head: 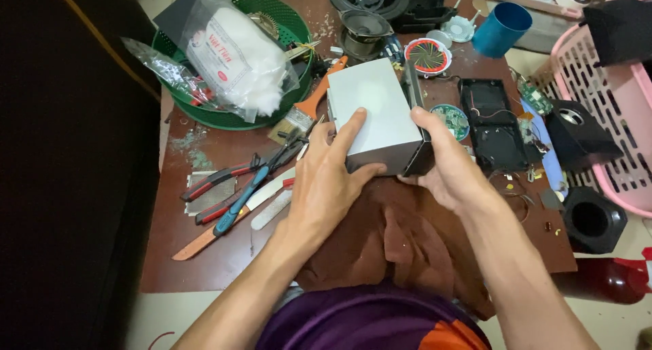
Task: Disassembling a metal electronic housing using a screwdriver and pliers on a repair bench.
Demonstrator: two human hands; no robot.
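A person seated at a cluttered brown workbench [204, 268] holds a silver-grey metal box [373, 109] in both hands near the middle of the bench, just above a brown cloth [401, 234] that spills over the near edge. The left hand [324, 180] lies mostly open on the box, index finger stretched flat across its pale top and the other fingers curled round the near left corner. The right hand [441, 163] is closed around the box's dark right end, thumb pressed against the upper edge.

Just left of the left hand lie blue-handled pliers [248, 190], red-handled cutters [214, 180] and a long flat blade [234, 217]. An orange-handled paintbrush [312, 102] rests beside a green plastic basket [204, 109] at the far left corner, which holds a clear bag of white stuffing [238, 58]. A black open casing [492, 122] sits right of the box, with a blue cup [501, 29] at the far right edge and a pink crate [611, 119] beyond the bench.
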